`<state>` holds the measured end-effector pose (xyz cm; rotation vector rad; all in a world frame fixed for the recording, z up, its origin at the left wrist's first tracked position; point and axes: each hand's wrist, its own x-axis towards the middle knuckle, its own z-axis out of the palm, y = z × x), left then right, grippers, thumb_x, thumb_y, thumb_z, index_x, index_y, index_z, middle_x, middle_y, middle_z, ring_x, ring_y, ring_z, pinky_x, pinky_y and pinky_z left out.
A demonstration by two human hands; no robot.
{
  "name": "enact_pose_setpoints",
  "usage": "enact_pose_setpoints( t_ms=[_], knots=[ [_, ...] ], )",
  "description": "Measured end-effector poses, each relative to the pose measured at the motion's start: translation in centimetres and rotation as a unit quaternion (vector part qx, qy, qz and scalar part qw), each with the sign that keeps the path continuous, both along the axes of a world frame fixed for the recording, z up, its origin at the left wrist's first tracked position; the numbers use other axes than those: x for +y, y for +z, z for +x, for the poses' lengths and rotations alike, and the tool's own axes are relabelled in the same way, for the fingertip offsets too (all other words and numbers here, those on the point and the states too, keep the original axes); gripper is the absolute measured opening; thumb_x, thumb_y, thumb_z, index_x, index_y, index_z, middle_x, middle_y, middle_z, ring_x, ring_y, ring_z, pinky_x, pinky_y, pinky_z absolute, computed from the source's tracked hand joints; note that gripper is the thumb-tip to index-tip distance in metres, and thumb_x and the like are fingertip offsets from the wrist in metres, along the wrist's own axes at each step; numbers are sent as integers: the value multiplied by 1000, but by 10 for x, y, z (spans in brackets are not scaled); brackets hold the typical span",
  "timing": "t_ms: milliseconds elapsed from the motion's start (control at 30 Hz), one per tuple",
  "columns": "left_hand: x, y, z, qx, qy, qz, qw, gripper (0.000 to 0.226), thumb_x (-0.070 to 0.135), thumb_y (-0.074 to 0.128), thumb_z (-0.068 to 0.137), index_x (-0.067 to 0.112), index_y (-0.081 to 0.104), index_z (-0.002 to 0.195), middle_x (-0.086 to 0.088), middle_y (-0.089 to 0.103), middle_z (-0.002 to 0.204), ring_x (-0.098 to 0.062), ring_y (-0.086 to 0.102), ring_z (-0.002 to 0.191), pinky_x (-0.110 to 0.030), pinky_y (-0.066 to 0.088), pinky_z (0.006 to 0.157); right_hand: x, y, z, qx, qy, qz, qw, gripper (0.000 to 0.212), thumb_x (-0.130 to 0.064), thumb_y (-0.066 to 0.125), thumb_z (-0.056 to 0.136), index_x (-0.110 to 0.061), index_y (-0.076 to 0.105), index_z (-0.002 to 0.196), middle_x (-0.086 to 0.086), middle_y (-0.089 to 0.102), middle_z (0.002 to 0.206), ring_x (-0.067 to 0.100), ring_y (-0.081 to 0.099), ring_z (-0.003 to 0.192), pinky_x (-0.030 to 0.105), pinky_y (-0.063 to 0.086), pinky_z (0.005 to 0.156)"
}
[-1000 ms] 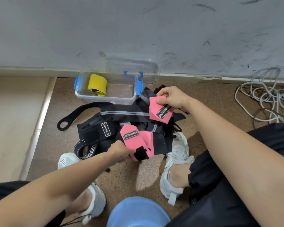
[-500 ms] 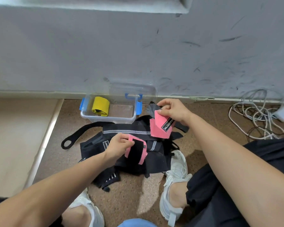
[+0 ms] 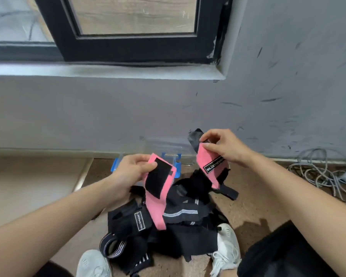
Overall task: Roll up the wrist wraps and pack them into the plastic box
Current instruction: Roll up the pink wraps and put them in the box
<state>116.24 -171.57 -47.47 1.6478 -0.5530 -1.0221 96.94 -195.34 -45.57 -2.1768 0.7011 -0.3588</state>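
A left hand [image 3: 132,172] pinches a pink wrist wrap [image 3: 158,198] while the right hand [image 3: 226,148] grips a labelled pink wrap [image 3: 212,166] above black wraps [image 3: 180,216] heaped on the floor; the plastic box [image 3: 164,145] sits behind them at the wall.

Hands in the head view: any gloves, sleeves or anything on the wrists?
No. The left hand and right hand are bare; the left arm and right arm are uncovered to the frame edge. No gloves, watch, bands or rings visible.
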Motion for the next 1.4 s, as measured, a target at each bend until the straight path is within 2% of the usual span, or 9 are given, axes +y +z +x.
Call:
enact_pose_setpoints(
  t_ms=[100,233,400,567,700,833,900,1167,1400],
  knots=[
    [-9,39,8,-13,-1,-56,998,12,1,64,97,2,67,109,-8,76,86,-9,68,62,-20,52,56,-2,38,1,-44,-7,20,999,20,-7,70,92,-22,75,105,-3,64,84,-1,54,67,11,43,65],
    [-19,72,16,-39,27,-105,993,11,1,63,98,5,60,108,-7,74,84,-11,66,64,-24,51,61,-2,86,7,-109,-2,79,991,30,-5,70,92,-27,75,111,1,63,79,10,57,71,21,47,69],
    [-30,101,29,-78,79,-139,984,15,3,66,97,12,60,106,-2,76,84,-14,68,60,-25,46,46,15,127,24,-161,36,124,979,30,-5,71,92,-22,72,118,4,61,77,12,59,74,21,49,70],
    [-36,111,30,-82,105,-170,976,21,-4,66,94,8,62,110,-9,77,94,-11,71,62,-19,49,45,41,128,47,-180,63,120,974,38,-4,73,90,-23,70,123,-1,69,113,10,56,79,26,54,82],
    [-38,106,33,-58,115,-183,975,22,-4,68,92,7,63,111,-9,79,96,-16,75,74,-24,57,57,61,114,57,-182,76,113,974,39,-7,75,89,-25,70,123,-7,71,119,10,58,81,21,53,87],
    [-41,100,35,-5,131,-199,971,25,-5,68,92,5,63,114,-11,79,102,-21,75,84,-33,56,72,75,98,69,-205,76,141,966,36,3,68,92,-17,70,122,5,76,97,10,59,69,19,56,78],
    [-41,97,36,7,132,-204,970,26,-5,67,92,5,63,116,-10,79,102,-21,73,86,-33,55,77,74,88,75,-213,46,112,970,36,6,67,92,-17,71,120,-10,74,84,9,50,64,14,51,72],
    [-38,92,37,35,116,-198,973,22,-4,64,94,12,63,110,0,80,91,-9,72,73,-22,54,65,67,73,88,-206,56,85,973,37,3,66,93,-26,70,116,-18,61,59,8,50,62,19,46,63],
    [-39,91,37,86,130,-190,969,27,-1,65,93,12,64,116,-1,77,95,-10,70,70,-28,51,71,66,67,95,-209,48,9,977,40,6,69,89,-22,71,119,-5,63,106,13,56,66,18,46,67]
  ],
)
